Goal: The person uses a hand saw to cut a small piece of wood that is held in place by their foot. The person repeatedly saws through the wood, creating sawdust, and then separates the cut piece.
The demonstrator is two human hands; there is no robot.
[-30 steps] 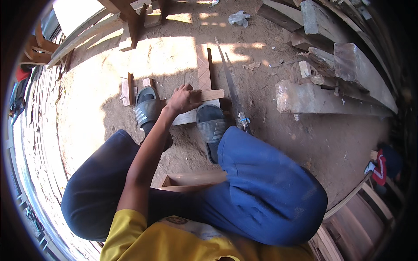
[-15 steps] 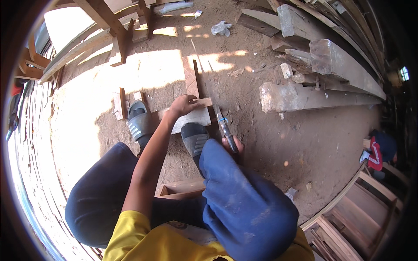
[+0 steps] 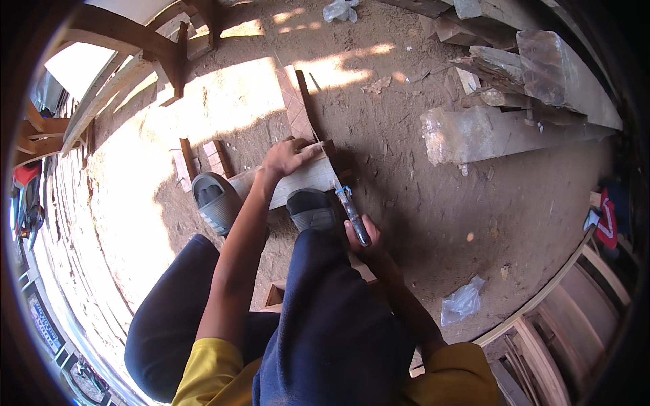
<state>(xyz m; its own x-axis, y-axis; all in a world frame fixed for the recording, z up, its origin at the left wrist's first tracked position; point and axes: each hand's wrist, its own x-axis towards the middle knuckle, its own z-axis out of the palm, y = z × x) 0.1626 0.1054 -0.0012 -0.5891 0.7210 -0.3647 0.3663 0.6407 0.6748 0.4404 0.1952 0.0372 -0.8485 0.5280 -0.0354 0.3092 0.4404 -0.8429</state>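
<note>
- Clock directions are taken from the centre of the view, 12 o'clock at the top.
- Left hand (image 3: 288, 159), 11 o'clock: fingers folded over the strip (image 3: 247, 179), thumb lying along it toward its right end.
- Strip: laid over the pale board (image 3: 305, 179), which rests on the dirt ground (image 3: 406, 223).
- Right hand (image 3: 363, 233), 4 o'clock: closed round the handle of the saw (image 3: 351, 210), which carries a blue tie near the grip.
- Saw: blade points toward 11 o'clock, close by the strip's right end; whether its teeth touch the wood cannot be made out with confidence.
- Right sandal (image 3: 313, 208): just below centre, toe at the board's near edge.
- Left sandal (image 3: 217, 203): 9 o'clock, beside the strip's left end.
- Patterned plank (image 3: 296, 101): 11 o'clock, beyond the left hand.
- Two offcuts (image 3: 217, 158): 10 o'clock, side by side, apart.
- Heavy beams (image 3: 474, 139): stacked at 2 o'clock.
- Clear bag (image 3: 464, 301): on the ground, between 4 and 5 o'clock.
- Co-worker (image 3: 607, 218): 3 o'clock, partly in shadow.
</note>
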